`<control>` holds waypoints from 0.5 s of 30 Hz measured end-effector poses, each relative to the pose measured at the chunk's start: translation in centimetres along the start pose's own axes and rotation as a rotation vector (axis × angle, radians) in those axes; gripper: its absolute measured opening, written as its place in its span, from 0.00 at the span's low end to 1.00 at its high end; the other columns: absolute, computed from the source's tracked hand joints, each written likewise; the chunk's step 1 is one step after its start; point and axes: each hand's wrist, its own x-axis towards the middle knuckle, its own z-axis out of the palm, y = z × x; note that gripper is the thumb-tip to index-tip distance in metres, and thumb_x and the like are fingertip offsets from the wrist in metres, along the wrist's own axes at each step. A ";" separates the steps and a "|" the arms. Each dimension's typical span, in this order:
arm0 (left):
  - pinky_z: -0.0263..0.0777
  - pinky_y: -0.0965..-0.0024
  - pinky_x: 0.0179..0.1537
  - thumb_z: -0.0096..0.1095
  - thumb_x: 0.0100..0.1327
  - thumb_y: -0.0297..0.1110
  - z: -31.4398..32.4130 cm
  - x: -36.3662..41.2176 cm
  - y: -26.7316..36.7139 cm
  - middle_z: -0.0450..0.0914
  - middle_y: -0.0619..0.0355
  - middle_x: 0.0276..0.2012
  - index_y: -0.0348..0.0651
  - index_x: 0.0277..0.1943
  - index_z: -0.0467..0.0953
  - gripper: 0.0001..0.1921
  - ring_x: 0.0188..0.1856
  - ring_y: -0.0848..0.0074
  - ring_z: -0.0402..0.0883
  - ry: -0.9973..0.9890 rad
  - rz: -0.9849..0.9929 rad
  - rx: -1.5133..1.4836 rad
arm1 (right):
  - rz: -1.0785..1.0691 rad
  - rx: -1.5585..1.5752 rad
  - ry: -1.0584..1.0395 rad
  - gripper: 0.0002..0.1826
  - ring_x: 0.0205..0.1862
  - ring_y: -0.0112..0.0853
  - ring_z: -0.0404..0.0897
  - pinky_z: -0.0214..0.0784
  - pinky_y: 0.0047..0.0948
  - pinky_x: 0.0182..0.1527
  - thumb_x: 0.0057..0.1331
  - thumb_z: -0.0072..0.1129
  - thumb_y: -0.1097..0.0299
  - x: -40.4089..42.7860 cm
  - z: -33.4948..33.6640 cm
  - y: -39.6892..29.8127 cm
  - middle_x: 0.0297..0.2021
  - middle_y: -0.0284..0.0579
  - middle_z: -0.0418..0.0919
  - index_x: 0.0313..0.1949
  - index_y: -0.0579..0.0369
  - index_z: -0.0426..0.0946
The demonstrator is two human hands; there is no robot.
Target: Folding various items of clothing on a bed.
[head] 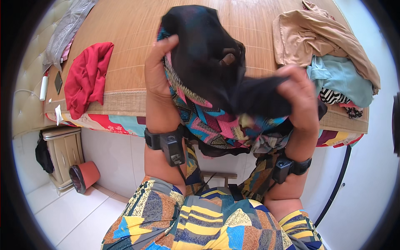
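Both hands hold up a garment of thin black fabric with a multicoloured patterned part. My left hand grips its left side, thumb on top, the other fingers hidden behind or inside the cloth; a fingertip shows dimly near the middle. Blurred, my right hand pinches a bunched black part at the right. The patterned fabric hangs below, between my forearms, over the near edge of the bed. A red cloth lies crumpled on the bed mat, left of my left hand.
Right on the bed is a pile with a tan garment, a light-blue garment and a striped cloth. A grey patterned cloth lies by the padded headboard. Below left stand a bedside cabinet and a tilted red bin.
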 end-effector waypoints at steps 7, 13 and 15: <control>0.70 0.70 0.58 0.63 0.64 0.26 0.2 1.2 -0.6 0.74 0.54 0.54 0.37 0.72 0.53 0.36 0.54 0.74 0.76 0.451 0.619 0.627 | -0.370 0.524 0.754 0.19 0.63 0.38 0.70 0.58 0.33 0.67 0.75 0.47 0.69 2.0 -1.9 2.0 0.63 0.55 0.68 0.62 0.63 0.64; 0.71 0.70 0.57 0.68 0.58 0.18 -1.5 2.0 -1.4 0.75 0.50 0.53 0.33 0.70 0.54 0.40 0.53 0.72 0.77 0.452 0.458 0.698 | -0.192 -0.108 0.678 0.20 0.61 0.34 0.72 0.61 0.30 0.64 0.69 0.59 0.69 2.1 -1.3 3.3 0.59 0.50 0.72 0.57 0.63 0.71; 0.72 0.68 0.57 0.69 0.59 0.23 -1.6 2.0 -1.5 0.76 0.47 0.54 0.33 0.70 0.55 0.39 0.54 0.68 0.78 0.507 0.476 0.911 | -0.094 -0.422 0.594 0.25 0.61 0.36 0.72 0.62 0.33 0.63 0.63 0.68 0.59 2.0 -0.9 3.5 0.59 0.49 0.74 0.55 0.60 0.75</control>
